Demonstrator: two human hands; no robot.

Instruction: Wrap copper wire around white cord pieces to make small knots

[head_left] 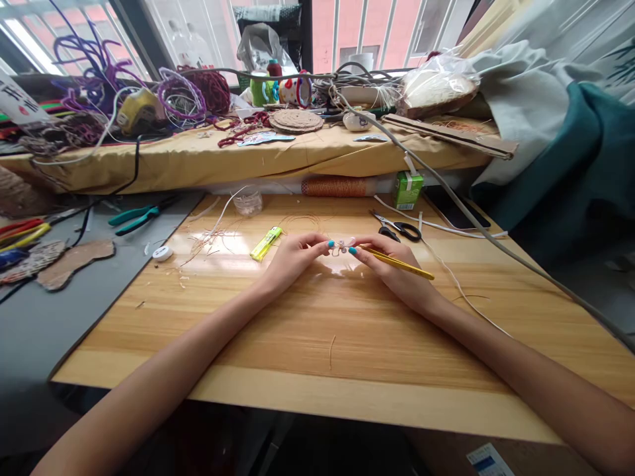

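Observation:
Between my two hands, above the middle of the wooden table, is a small looped trinket (340, 248) with thin strands and what look like tiny beads; its exact kind is too small to make out. My left hand (296, 256) pinches its left side between thumb and fingers. On the other side, my right hand (391, 266) grips its right edge with thumb and forefinger. Yellow tweezers (397, 263) are tucked in the right hand, pointing out to the right. A yellow-green lighter (266, 243) lies left of my left hand. Black-handled scissors (397, 227) rest beyond my right hand.
A clear round container (248, 202), an orange thread spool (340, 187), a green carton (408, 190) and a phone (456, 209) line the table's back. A grey cable (446, 188) crosses on the right. Teal pliers (136, 217) lie left. A cluttered shelf (198, 158) stands behind.

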